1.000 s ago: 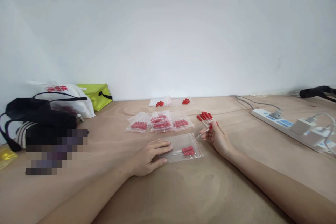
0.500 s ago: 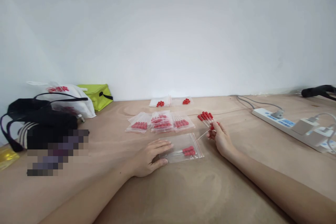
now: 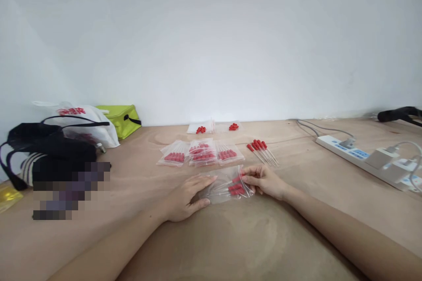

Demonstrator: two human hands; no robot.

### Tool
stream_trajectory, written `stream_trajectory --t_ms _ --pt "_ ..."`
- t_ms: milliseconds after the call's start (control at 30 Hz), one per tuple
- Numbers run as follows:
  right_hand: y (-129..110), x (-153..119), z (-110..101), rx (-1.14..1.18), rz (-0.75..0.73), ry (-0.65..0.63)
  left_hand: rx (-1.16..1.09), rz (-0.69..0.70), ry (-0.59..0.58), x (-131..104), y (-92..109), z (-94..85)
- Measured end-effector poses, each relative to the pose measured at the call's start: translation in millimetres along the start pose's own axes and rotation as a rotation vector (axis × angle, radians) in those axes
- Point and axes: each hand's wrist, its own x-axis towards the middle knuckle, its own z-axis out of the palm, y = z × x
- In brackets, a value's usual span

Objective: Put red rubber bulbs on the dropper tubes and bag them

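Observation:
A clear zip bag [image 3: 216, 189] lies on the table between my hands, its mouth facing right. Inside it are red-bulbed droppers [image 3: 235, 190]. My left hand [image 3: 187, 196] rests flat over the bag's left end with fingers stretched and thumb apart. At the mouth, my right hand [image 3: 263, 181] pinches the red bulb of another dropper [image 3: 238, 178], whose thin stem points left into the bag; the fingertips partly cover the bulb. Just beyond this hand, several loose droppers [image 3: 263, 151] lie fanned out, bulbs away from me.
Filled bags of droppers [image 3: 201, 153] are grouped behind the working bag. Two bags with red bulbs [image 3: 234, 127] lie by the wall. A power strip [image 3: 349, 151] with plugs and cables is on the right. A black bag [image 3: 62, 153] and a lime-green box bag [image 3: 121, 120] stand left.
My right hand has moved left and toward me, from beside the loose droppers to the bag's mouth, bringing one dropper into it. My left hand has stayed on the bag.

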Motion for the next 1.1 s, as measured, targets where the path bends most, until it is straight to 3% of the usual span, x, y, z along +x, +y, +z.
stream_trajectory --t_ms 67,200,333,400,533,600,733,933,1033,1100 --pt "1.5 2.0 1.6 -0.031 -0.006 -0.011 0.001 0.006 0.003 0.0 -0.4 0.3" --pt "8.9 6.9 10.2 -0.048 -0.089 0.140 0.002 0.009 0.008 -0.6 -0.9 0.9" --pt "11.8 8.1 10.5 -0.186 -0.104 0.062 0.001 0.015 0.012 -0.1 0.1 0.1" --pt "9.2 9.1 3.0 -0.297 -0.101 0.083 0.007 0.036 0.001 0.8 0.0 -0.3" --pt "0.5 21.1 -22.0 -0.788 -0.191 0.433 0.035 0.057 -0.028 2.2 -2.3 -0.1" --pt "-2.6 32.7 -32.8 -1.029 -0.161 0.587 0.039 0.056 -0.031 2.1 -3.0 0.1" --pt "-4.1 57.3 -39.5 -1.262 0.030 0.623 0.041 0.051 -0.041 1.1 -1.9 -0.7" --pt "-0.5 71.2 -29.1 -1.310 0.139 0.635 0.053 0.028 -0.056 0.6 1.2 -2.6" --pt "0.1 68.6 -25.9 -1.275 0.098 0.647 0.051 0.022 -0.049 1.1 1.3 -2.9" --pt "-2.8 64.6 -28.3 -1.132 0.017 0.638 0.045 0.021 -0.047 1.4 0.8 -2.5"
